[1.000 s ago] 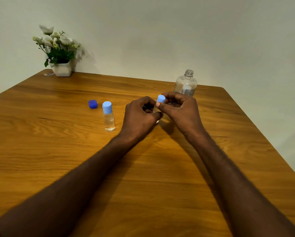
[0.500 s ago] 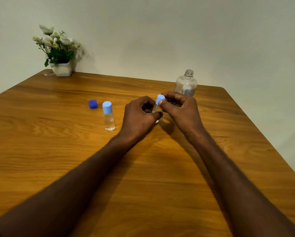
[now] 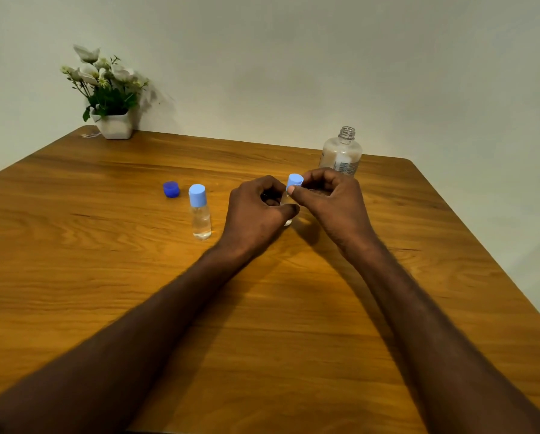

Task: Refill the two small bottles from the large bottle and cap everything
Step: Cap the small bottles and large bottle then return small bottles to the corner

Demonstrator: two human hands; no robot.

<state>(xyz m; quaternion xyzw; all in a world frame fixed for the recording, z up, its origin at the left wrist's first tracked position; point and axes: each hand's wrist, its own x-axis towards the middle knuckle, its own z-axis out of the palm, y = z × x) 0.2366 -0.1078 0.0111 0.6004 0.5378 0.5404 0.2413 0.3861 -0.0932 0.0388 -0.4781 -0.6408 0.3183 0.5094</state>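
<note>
White flower pot (image 3: 114, 126) at far-left corner of wooden table (image 3: 74, 277); plain wall (image 3: 293, 57) behind.

On a table (image 3: 137, 308), two hands meet at centre, the left hand (image 3: 256, 214) around a small bottle (image 3: 286, 202), the right hand (image 3: 334, 202) on its cap (image 3: 294, 180); a second small bottle (image 3: 199, 214) stands left, a loose cap (image 3: 171, 189) beyond it; the large bottle (image 3: 342, 153) behind right; a potted plant (image 3: 109, 95) far left.
</note>
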